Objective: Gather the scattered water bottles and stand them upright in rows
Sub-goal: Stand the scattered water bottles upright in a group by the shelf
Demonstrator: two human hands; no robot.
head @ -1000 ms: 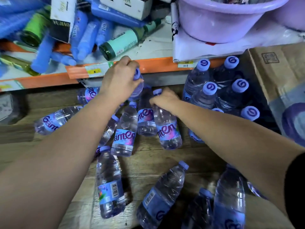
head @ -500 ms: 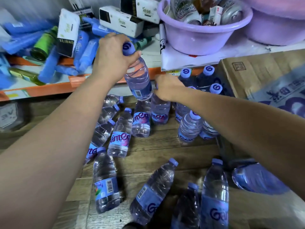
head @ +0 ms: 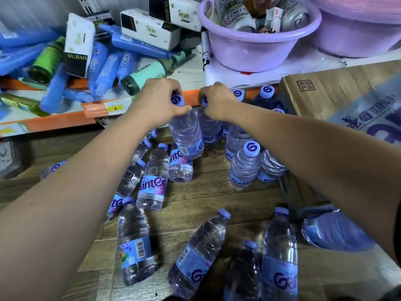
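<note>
My left hand grips the neck of a clear water bottle with a purple cap, held upright and slightly tilted above the floor. Just to its right, my right hand is closed on the cap of a second bottle that stands next to the upright group in front of the cardboard box. Several bottles lie flat on the wooden floor: some under my left arm, others near the bottom edge.
A low orange-edged shelf at the back holds blue tubes, green bottles and white boxes. A purple basin full of cans sits on the shelf. A cardboard box stands at right, a plastic-wrapped pack below it.
My left hand has carried its bottle down and to the right, closer to the right hand. The right hand's bottle now stands beside the upright group.
</note>
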